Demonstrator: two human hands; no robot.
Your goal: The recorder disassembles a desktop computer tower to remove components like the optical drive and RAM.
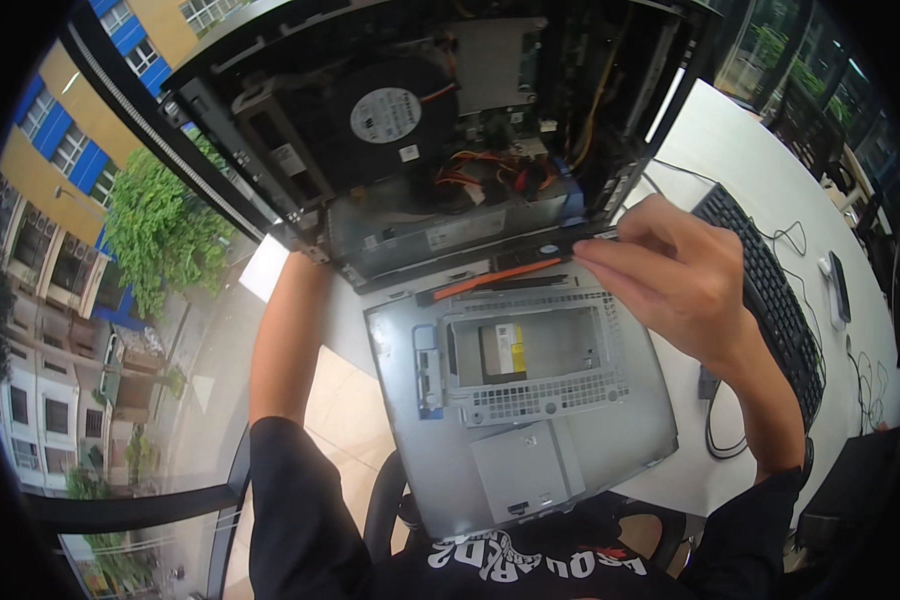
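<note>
An opened computer case [440, 225] stands in front of me, its inside facing me. Within it sit a round black fan [390, 115] and a bundle of coloured cables [490, 175]. My left forearm [292, 340] reaches up to the case's lower left corner, which hides the hand and its fingers. My right hand [675, 270] is closed in a pinch at the case's lower right edge. What its fingertips hold is too small to tell. Just left of them lies a thin orange stick [500, 279], slanting along the case's near edge; whether the fingers touch it is unclear.
A grey metal side panel [610, 430] with a grid-edged frame [560, 395] lies between my arms. On the white table [770, 160] to the right are a black keyboard [770, 300] and loose cables [865, 380]. A window [190, 330] fills the left side.
</note>
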